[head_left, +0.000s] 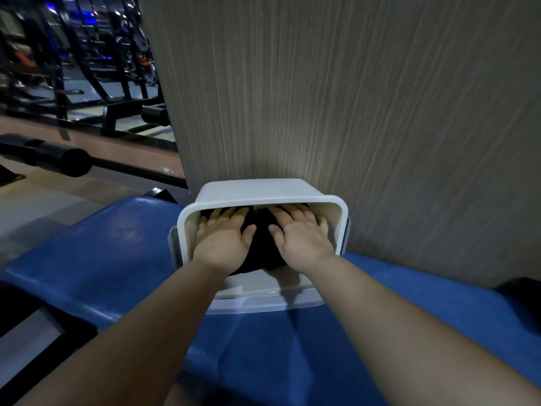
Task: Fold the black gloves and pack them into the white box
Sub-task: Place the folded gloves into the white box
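Observation:
A white box (263, 190) stands on a blue padded bench against a wood-grain wall. Black gloves (262, 244) lie inside it as a dark bundle. Both of my hands are down in the box. My left hand (224, 237) lies flat on the left part of the gloves, fingers spread. My right hand (300, 234) lies flat on the right part, fingers spread too. A strip of black fabric shows between the two thumbs. How the gloves are folded is hidden under my hands.
The blue bench (117, 259) runs left and right of the box. The wood-grain wall (351, 98) rises right behind the box. Dark gym machines (73, 68) and a black padded bar (58, 155) stand at the left.

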Demonstrator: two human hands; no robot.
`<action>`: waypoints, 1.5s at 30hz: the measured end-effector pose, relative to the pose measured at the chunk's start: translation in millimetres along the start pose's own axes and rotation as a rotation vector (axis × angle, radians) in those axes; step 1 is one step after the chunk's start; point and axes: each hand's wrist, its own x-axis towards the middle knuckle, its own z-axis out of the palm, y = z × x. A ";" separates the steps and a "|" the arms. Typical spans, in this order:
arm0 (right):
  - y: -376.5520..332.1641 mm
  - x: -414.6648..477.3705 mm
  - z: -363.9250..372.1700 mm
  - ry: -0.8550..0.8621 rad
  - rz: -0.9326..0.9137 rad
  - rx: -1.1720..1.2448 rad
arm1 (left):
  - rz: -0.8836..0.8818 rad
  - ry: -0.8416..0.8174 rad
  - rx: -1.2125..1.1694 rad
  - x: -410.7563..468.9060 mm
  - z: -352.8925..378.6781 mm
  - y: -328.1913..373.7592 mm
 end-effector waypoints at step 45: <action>346.6 -274.1 -70.1 0.412 0.814 0.049 | 0.017 -0.732 -0.838 -85.3 169.4 450.2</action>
